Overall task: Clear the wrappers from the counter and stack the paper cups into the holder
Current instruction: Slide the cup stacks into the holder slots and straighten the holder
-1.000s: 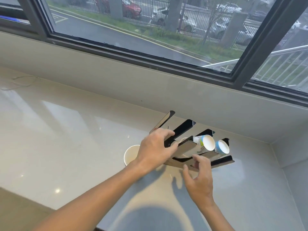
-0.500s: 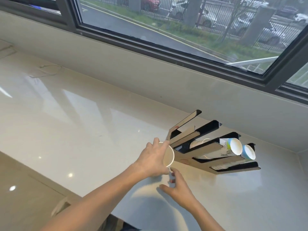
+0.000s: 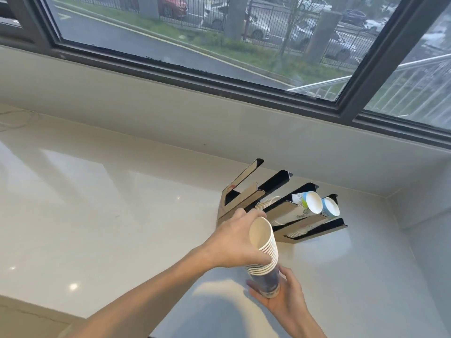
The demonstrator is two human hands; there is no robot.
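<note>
A stack of white paper cups [image 3: 264, 247] is lifted off the counter, tilted with its mouth facing up and away. My left hand [image 3: 235, 242] wraps the upper part of the stack. My right hand [image 3: 284, 297] cups its dark lower end from beneath. The black and tan cup holder [image 3: 246, 191] lies on the white counter [image 3: 109, 203] just beyond the stack. Its slots hold a short stack of white cups [image 3: 264, 203], a green-printed cup [image 3: 308, 203] and a blue cup [image 3: 330, 208]. The leftmost slots look empty. No wrappers are visible.
A pale wall and window sill [image 3: 219, 113] run behind the counter, with a dark-framed window above. A side wall [image 3: 429, 215] closes the counter at the right. The counter's front edge [image 3: 36, 303] crosses the lower left.
The cup stack rose from the counter beside the holder into both hands. My right hand moved from the holder's front down under the stack's base. The camera shifted left.
</note>
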